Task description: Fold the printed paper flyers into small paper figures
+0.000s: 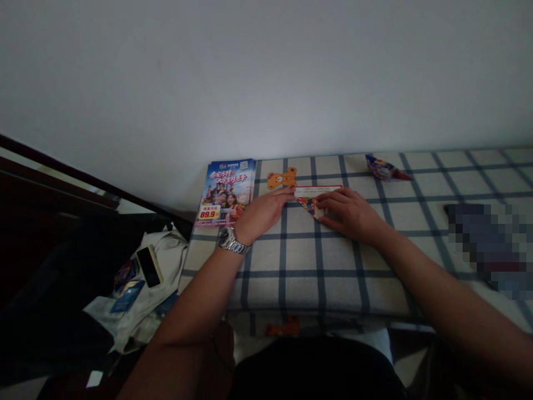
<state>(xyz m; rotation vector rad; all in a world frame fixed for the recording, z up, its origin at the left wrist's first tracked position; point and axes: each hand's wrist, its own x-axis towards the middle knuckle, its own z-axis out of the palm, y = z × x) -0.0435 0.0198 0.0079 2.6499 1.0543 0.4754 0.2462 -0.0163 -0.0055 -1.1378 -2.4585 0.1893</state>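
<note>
Left hand (266, 211) and right hand (350, 214) press the folded flyer (308, 202) onto the desk (316, 261), fingers flat, gripping nothing. Judged step: creasing. A further fold calls for aligned edges.

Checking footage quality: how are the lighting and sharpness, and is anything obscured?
Head view: dim, flat light, no glare; lower left falls nearly black; left hand, right hand and folded paper are fairly sharp; a pixelated patch masks something at right.
</note>
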